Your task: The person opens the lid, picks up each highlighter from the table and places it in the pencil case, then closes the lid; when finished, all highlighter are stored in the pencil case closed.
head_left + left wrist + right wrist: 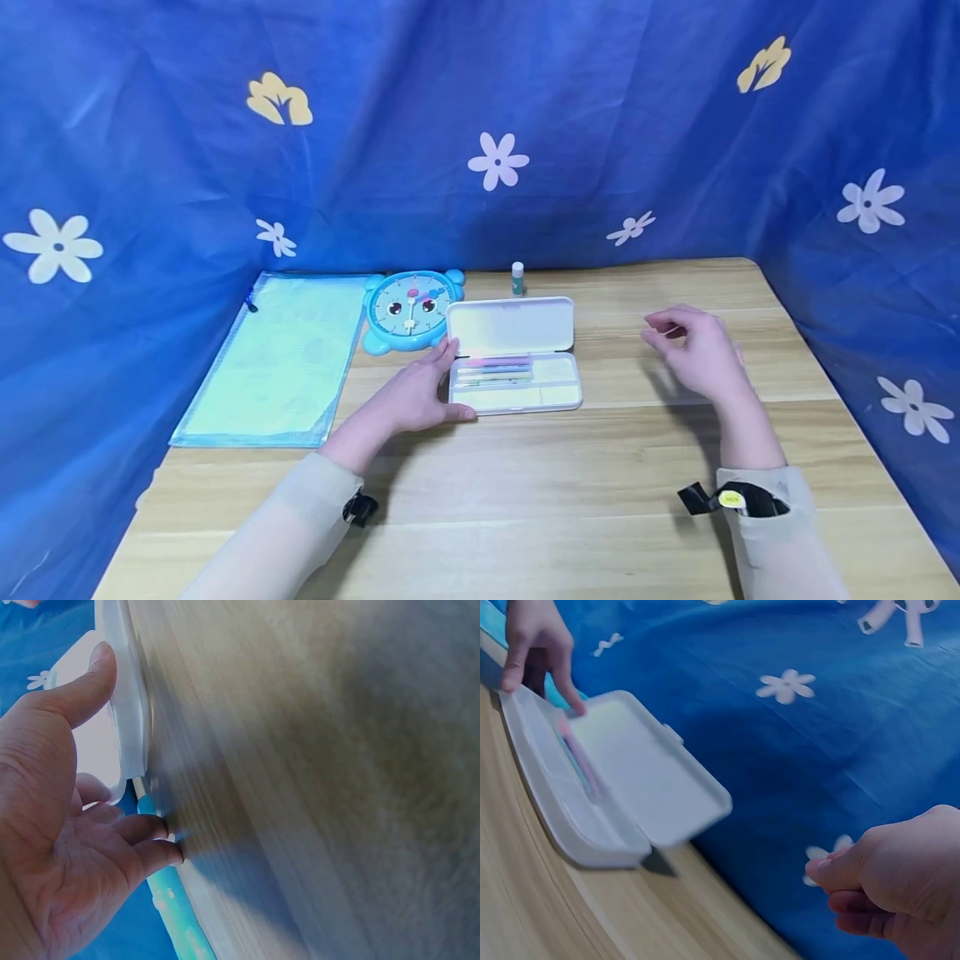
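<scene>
A white pencil case (515, 410) lies with its lid raised at the middle of the table. Several slim pens (495, 369) in pink, blue and pale tones lie in its rear compartment. My left hand (420, 396) grips the case's left end, thumb at the front corner and index finger near the hinge; the left wrist view shows the other fingers loosely bent beside it. Off to the right, my right hand (701, 354) is raised over the table, fingers loosely curled toward the thumb. Nothing shows between those fingers in the right wrist view, where the hand (907, 885) is seen from the side.
Behind the left hand lies a blue toy clock (408, 308) with a cartoon face. A pale blue mesh zip pouch (270, 367) covers the table's left side. A small glue stick (517, 280) stands behind the case. Blue flowered cloth (555, 208) hangs along the wooden table's (570, 500) back and sides.
</scene>
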The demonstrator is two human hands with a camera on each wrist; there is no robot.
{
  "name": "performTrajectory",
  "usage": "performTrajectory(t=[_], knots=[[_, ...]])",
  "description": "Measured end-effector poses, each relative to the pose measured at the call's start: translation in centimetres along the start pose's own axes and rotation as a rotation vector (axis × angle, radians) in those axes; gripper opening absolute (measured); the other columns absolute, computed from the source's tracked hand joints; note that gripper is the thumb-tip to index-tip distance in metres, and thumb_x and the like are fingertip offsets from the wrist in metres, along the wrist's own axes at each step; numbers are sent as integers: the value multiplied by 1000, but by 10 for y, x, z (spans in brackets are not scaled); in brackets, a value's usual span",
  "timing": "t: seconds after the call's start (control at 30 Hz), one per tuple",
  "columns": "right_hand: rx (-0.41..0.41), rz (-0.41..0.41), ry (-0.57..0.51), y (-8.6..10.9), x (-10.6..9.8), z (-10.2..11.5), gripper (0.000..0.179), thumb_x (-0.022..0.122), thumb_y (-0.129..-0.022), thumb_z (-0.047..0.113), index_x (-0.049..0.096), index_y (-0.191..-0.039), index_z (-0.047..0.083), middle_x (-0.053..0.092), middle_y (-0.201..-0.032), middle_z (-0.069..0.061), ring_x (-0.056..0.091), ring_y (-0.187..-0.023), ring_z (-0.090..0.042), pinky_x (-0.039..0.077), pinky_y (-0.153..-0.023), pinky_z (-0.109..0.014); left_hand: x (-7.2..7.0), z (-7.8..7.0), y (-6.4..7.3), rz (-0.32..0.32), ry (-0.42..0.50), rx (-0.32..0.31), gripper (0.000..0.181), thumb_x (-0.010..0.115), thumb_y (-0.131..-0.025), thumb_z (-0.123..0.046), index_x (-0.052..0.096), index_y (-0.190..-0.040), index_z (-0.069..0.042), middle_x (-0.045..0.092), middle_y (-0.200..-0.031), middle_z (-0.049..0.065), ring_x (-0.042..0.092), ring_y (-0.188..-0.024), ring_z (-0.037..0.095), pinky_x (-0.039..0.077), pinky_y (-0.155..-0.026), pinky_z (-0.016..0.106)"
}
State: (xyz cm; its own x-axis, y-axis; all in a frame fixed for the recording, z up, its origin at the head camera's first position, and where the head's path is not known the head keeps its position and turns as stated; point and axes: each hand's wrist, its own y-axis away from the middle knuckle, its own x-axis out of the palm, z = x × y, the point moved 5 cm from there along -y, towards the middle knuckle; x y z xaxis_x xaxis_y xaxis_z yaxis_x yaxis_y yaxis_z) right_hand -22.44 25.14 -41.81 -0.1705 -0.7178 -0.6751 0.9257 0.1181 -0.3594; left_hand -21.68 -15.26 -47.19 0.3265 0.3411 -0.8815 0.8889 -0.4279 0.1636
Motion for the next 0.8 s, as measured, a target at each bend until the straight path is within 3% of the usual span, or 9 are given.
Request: performTrajectory(t=[0.17,0.5,0.63,0.8], knots=[[41,-29,25,15,-18,-15,17,77,-97,7,78,-111,-4,76,-102,-18,71,-88,-33,50,-76,-20,0,1,0,-7,3,-3,130,86,-78,-67,16,-169,-5,11,-174,17,28,-154,44,29,-124,53],[94,-81,109,50,-34,-45,17,81,-93,6,79,-104,-7,76,-94,-21,68,-77,-26,45,-65,-10,1,0,-1,3,13,-5,130,86,-79,-66,16,-169,-6,11,-174,17,27,-155,42,29,-124,52],[123,-58,152,61,-33,-54,19,83,-91,3,78,-104,-9,76,-88,-20,69,-75,-28,47,-63,-15,1,1,-1,-1,12,-3,130,86,-79,-67,16,-169,-5,10,-174,17,27,-154,43,30,-124,52],[198,-18,205,68,-27,-59,23,83,-88,1,76,-106,-11,76,-85,-19,72,-77,-33,54,-68,-38,1,2,-1,-5,15,-8,130,86,-78,-66,16,-169,-7,10,-174,16,28,-154,43,30,-123,52]])
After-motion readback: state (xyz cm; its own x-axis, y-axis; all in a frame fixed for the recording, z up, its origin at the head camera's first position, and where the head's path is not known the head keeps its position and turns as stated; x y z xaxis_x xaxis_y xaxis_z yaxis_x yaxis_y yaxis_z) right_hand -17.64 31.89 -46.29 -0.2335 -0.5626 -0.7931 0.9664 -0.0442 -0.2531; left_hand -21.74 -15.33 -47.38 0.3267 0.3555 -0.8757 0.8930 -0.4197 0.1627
